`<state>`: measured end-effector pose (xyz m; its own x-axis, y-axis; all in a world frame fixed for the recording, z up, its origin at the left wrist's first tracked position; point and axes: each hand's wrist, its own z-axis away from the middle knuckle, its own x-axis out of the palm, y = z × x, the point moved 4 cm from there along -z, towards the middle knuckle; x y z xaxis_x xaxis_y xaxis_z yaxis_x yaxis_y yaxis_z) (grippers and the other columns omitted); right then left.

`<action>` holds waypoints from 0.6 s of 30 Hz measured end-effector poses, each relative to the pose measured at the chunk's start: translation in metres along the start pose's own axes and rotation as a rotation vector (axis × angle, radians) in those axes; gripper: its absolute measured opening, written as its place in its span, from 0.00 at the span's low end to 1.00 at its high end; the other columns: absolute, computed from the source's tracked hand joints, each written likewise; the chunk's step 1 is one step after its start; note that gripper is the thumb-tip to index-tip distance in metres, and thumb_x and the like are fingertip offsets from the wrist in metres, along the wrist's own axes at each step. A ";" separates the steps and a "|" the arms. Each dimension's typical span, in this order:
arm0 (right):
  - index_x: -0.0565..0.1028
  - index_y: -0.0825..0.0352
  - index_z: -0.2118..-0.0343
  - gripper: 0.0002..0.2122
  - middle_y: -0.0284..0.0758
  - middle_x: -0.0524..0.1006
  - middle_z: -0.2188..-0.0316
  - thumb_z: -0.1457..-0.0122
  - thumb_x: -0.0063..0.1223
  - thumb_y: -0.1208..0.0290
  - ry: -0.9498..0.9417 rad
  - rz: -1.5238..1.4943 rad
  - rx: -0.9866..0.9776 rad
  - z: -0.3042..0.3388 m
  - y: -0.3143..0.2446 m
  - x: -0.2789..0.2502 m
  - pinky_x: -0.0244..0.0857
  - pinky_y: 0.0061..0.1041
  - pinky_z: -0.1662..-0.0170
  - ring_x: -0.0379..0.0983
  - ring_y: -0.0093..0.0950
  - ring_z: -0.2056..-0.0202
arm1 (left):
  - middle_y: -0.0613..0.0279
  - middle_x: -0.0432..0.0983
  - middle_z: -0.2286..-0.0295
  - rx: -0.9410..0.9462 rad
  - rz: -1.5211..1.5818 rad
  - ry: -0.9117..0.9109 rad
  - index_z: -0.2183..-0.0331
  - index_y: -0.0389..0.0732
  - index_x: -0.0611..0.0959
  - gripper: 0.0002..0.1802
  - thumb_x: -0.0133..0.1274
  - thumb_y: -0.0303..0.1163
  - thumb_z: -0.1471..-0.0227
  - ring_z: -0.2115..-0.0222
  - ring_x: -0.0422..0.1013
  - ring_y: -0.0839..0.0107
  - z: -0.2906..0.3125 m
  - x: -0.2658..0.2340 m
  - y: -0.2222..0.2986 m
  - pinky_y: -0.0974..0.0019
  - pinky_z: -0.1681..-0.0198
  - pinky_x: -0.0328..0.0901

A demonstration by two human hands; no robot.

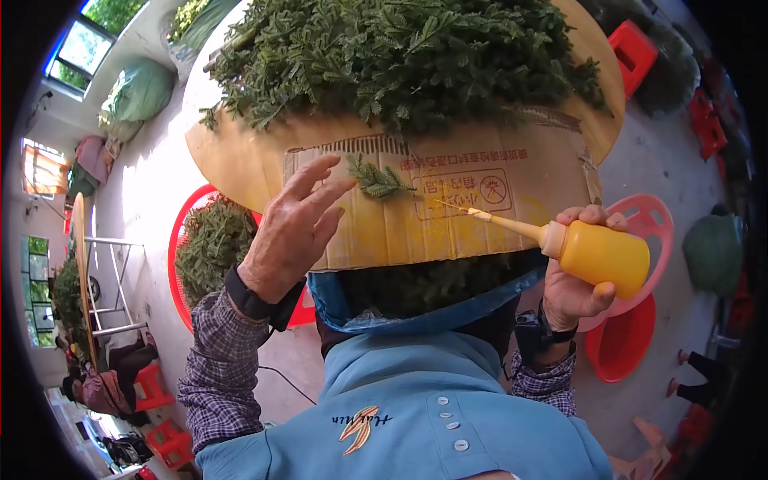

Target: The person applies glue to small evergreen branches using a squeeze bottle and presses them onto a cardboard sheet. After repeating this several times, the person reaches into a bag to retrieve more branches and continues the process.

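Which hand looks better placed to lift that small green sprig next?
Probably the left hand: its fingertips are right by the sprig on the cardboard, while the right hand is occupied holding the yellow bottle.

Daylight poured from the windows (86,50) at my left, partly blown out, and glared off the pale floor (158,156). My left hand (290,220) and right hand (570,294) showed clearly, while the inside of the blue bag (328,304) under the cardboard (368,232) fell into shadow. Toward the black rim, straight edges bent and distant things went soft.
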<state>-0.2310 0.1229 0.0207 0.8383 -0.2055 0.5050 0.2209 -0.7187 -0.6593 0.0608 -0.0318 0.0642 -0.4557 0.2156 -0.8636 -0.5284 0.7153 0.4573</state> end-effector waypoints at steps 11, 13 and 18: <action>0.63 0.65 0.49 0.36 0.44 0.71 0.56 0.52 0.68 0.48 -0.081 0.095 -0.018 -0.008 0.006 0.029 0.71 0.43 0.52 0.74 0.43 0.58 | 0.44 0.58 0.40 -0.021 -0.170 -0.037 0.43 0.42 0.71 0.35 0.61 0.34 0.54 0.40 0.55 0.46 0.012 0.035 0.018 0.50 0.39 0.56; 0.63 0.65 0.49 0.35 0.44 0.71 0.56 0.52 0.67 0.48 -0.125 0.096 -0.052 -0.012 0.009 0.033 0.71 0.43 0.52 0.73 0.42 0.57 | 0.45 0.58 0.40 -0.014 -0.160 -0.035 0.43 0.41 0.71 0.35 0.60 0.35 0.53 0.40 0.56 0.46 0.014 0.038 0.015 0.50 0.39 0.55; 0.63 0.65 0.49 0.34 0.46 0.70 0.55 0.51 0.69 0.50 -0.283 0.129 -0.102 -0.016 0.019 0.049 0.71 0.44 0.51 0.72 0.43 0.55 | 0.47 0.58 0.40 -0.013 -0.167 -0.049 0.43 0.43 0.71 0.34 0.59 0.37 0.52 0.40 0.56 0.47 0.011 0.041 0.013 0.49 0.40 0.55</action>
<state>-0.1932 0.0885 0.0418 0.9647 -0.1164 0.2364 0.0650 -0.7644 -0.6415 0.0430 -0.0064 0.0322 -0.3255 0.1269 -0.9370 -0.6032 0.7352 0.3091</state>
